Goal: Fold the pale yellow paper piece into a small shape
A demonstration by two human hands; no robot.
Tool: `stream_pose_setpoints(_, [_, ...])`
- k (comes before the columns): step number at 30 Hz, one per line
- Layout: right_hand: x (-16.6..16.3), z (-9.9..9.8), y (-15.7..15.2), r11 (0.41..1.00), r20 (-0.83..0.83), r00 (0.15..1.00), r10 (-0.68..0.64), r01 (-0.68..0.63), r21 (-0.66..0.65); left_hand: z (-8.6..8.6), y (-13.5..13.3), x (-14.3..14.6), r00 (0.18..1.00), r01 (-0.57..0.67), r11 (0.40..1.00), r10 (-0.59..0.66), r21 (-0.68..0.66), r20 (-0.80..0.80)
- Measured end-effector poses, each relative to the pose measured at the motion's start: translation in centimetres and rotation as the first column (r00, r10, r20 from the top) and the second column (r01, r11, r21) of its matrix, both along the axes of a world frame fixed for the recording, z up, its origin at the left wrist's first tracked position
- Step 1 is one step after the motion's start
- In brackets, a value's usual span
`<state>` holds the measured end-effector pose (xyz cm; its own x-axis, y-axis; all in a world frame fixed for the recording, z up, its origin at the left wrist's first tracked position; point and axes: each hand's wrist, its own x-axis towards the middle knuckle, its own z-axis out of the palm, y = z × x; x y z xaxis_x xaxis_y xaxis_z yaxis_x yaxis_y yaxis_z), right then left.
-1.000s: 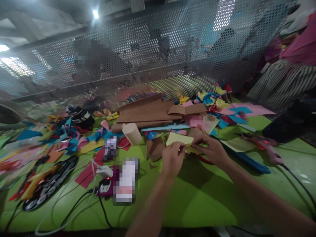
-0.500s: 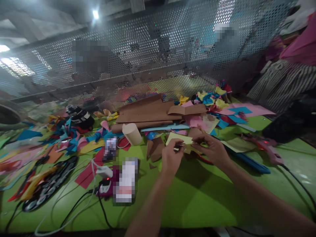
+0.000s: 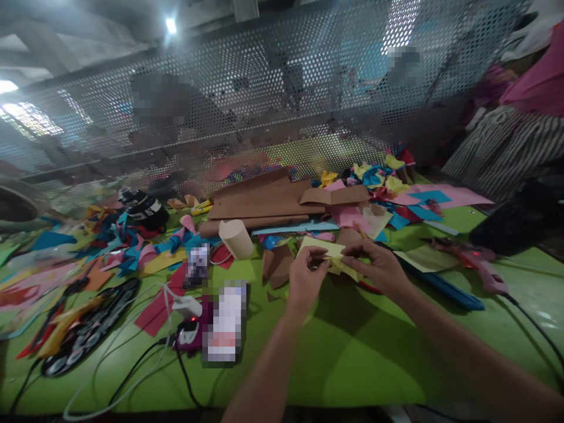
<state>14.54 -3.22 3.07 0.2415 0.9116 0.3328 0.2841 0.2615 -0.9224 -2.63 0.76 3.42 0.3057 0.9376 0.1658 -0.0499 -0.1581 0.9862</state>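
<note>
Yellow paper (image 3: 321, 245) over table (image 3: 352, 376), long axis roughly 9-to-3 o'clock; lies 1 o'clock from left hand (image 3: 307, 281), 10 o'clock from right hand (image 3: 378, 267). Both hands' fingers pinch it; neither nearer.

The paper (image 3: 323, 244) is pale yellow, the table (image 3: 374, 364) green, the glue gun (image 3: 487, 273) pink; the cloth (image 3: 497, 150) seems striped, dark and whitish.

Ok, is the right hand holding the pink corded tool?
No: the right hand pinches yellow paper, and the pink corded tool lies apart on the green table.
</note>
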Motion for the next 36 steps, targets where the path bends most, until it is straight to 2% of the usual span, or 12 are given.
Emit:
stream_pose_setpoints(6, [-0.92, 0.58, -0.37, 0.993, -0.036, 0.993, 0.116, -0.117, -0.021, -0.3, -0.16, 0.21, 0.999, 0.029, 0.998, -0.028, 0.047, -0.016])
stream_pose_setpoints(15, [-0.76, 0.31, -0.18, 0.997, 0.029, 0.998, 0.053, -0.054, 0.056, -0.25, -0.09, 0.19, 0.999, 0.054, 0.998, -0.054, -0.042, 0.004])
stream_pose_setpoints(20, [-0.64, 0.33, -0.03, 0.995, 0.029, 0.997, 0.074, -0.075, 0.066, -0.25, -0.09, 0.27, 0.999, 0.043, 0.998, -0.043, -0.052, 0.004])
stream_pose_setpoints(23, [-0.6, 0.43, -0.07, 0.994, -0.024, 0.993, 0.112, -0.112, 0.006, -0.26, -0.14, 0.28, 0.999, 0.027, 0.999, -0.028, -0.02, -0.021])
stream_pose_setpoints(30, [-0.45, -0.14, 0.09, 0.959, -0.236, 0.958, 0.161, -0.208, -0.191, -0.15, -0.8, 0.05, 0.987, 0.055, 0.983, -0.026, 0.178, -0.158])
stream_pose_setpoints(36, [-0.54, -0.26, 0.07, 0.944, -0.277, 0.945, 0.171, -0.238, -0.23, 0.06, -0.87, -0.02, 0.984, 0.053, 0.979, -0.017, 0.198, -0.177])
